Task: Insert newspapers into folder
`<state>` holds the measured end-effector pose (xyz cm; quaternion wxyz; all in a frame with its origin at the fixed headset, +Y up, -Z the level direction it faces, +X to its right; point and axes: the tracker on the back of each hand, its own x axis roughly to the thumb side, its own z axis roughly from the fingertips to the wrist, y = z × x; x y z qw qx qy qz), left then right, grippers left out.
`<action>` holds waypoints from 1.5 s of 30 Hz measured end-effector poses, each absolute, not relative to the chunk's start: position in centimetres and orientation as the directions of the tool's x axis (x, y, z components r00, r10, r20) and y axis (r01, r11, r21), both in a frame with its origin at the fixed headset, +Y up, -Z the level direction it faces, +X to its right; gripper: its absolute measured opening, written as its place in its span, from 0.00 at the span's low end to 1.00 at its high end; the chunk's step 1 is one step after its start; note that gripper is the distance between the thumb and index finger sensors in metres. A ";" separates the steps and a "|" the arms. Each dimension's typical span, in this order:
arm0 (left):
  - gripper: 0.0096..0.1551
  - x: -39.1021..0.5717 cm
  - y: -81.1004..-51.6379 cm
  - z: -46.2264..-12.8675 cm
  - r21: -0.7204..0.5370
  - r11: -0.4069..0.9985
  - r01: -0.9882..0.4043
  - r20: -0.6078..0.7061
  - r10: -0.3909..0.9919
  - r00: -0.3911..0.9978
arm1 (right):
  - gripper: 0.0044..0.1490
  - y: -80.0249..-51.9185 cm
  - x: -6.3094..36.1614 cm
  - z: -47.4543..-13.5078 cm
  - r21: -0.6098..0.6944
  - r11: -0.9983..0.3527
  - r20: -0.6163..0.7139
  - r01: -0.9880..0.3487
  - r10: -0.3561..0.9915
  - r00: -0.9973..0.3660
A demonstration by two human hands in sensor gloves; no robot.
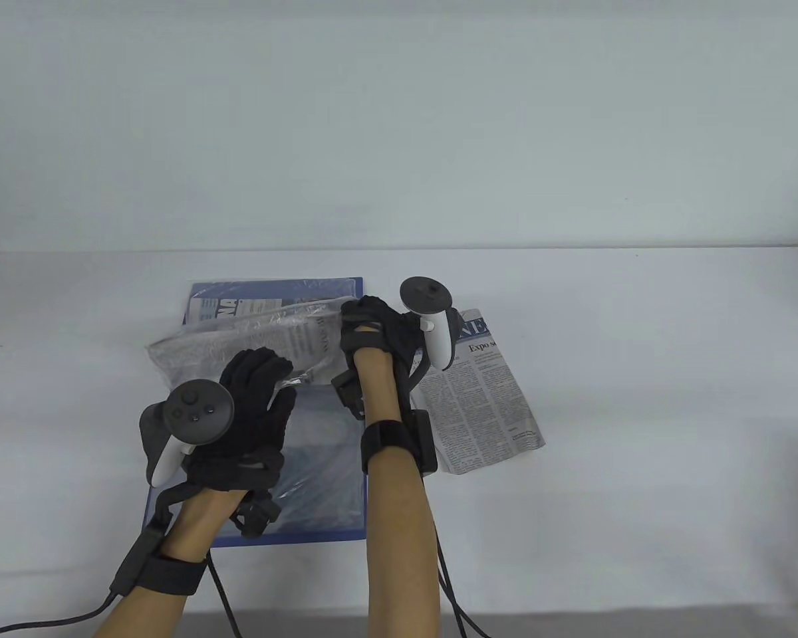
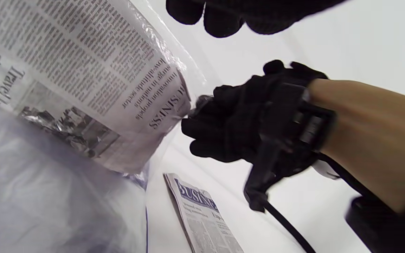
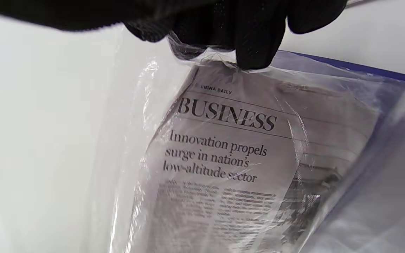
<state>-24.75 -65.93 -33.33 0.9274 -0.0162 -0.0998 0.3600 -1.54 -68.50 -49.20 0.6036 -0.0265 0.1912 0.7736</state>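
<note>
White table (image 1: 638,399). Blue folder (image 1: 346,286) near front edge; right hand (image 1: 372,329) pinches its clear sleeve (image 3: 135,140) around newspaper (image 3: 223,154). Left hand (image 1: 256,399) spread flat, grasping nothing. Second newspaper (image 1: 485,405) waits beside folder (slide slowly, keep sleeve mouth lifted).

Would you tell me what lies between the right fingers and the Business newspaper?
Clear plastic sleeve film; right wrist view shows the fingers pinching it over the newspaper.

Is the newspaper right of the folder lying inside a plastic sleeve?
No, that newspaper lies bare on the table, outside the folder.
</note>
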 end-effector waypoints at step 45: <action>0.21 -21.0 -73.6 -35.2 -0.469 0.778 -0.419 0.034 0.490 0.871 | 0.33 -75.9 1.1 -36.8 0.624 -0.444 -0.078 -0.644 0.784 -0.616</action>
